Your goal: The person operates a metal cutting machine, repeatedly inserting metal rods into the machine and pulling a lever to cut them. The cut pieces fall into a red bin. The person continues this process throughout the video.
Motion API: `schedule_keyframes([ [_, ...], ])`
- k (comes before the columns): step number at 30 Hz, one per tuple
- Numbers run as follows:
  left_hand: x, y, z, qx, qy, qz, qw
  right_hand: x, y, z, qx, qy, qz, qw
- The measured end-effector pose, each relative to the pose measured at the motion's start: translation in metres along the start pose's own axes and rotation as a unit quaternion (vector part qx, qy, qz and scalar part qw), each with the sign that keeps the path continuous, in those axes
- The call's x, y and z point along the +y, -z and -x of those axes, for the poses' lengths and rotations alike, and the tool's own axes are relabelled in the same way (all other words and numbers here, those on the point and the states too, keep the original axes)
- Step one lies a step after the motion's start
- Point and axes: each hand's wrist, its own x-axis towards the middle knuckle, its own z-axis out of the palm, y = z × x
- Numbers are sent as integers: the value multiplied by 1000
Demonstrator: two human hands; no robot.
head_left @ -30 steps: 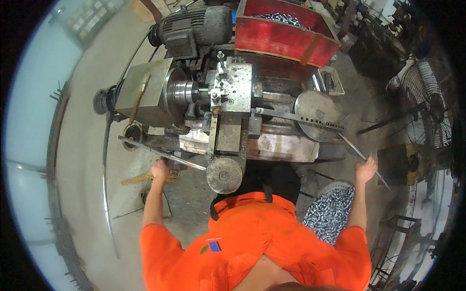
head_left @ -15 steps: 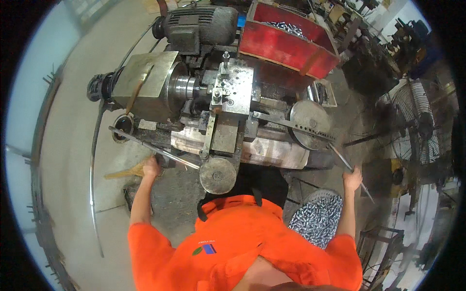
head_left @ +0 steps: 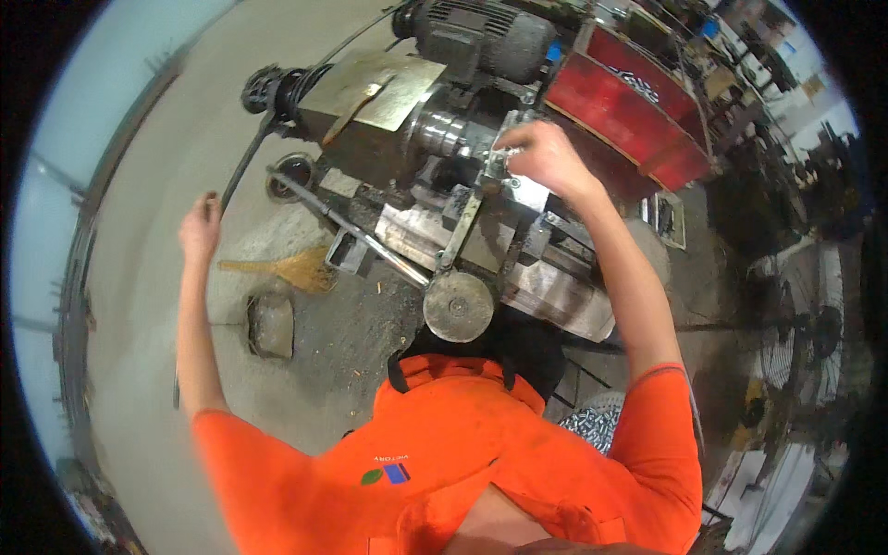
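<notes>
A metal lever (head_left: 375,245) is slanting across the front left corner of the machine (head_left: 407,102), while a round disc (head_left: 459,306) is jutting past the front edge. A motor (head_left: 486,42) and a red box (head_left: 624,116) are closing off the rear. The right hand (head_left: 553,162) is filling space above the tool post (head_left: 529,194); free room is lying left of the lever, above a straw broom (head_left: 301,269).

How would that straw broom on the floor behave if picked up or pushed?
The straw broom would probably feel light, given its thin straw. Its fanned head likely flexes; the straight handle looks stiffer. That wide head should discourage rolling.
</notes>
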Motion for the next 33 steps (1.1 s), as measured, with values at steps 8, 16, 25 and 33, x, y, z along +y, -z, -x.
schedule_keyframes([
  [8,-53,-3,110,-56,239,-13,969,-14,-69,-66,21,-41,91,995],
  [16,32,-3,151,-39,196,-156,967,-20,-59,-52,31,-85,189,978],
  [25,31,-9,157,4,199,-176,964,40,85,6,264,-132,202,934],
  [33,21,-18,160,15,117,-163,980,64,51,131,223,-41,8,974],
])
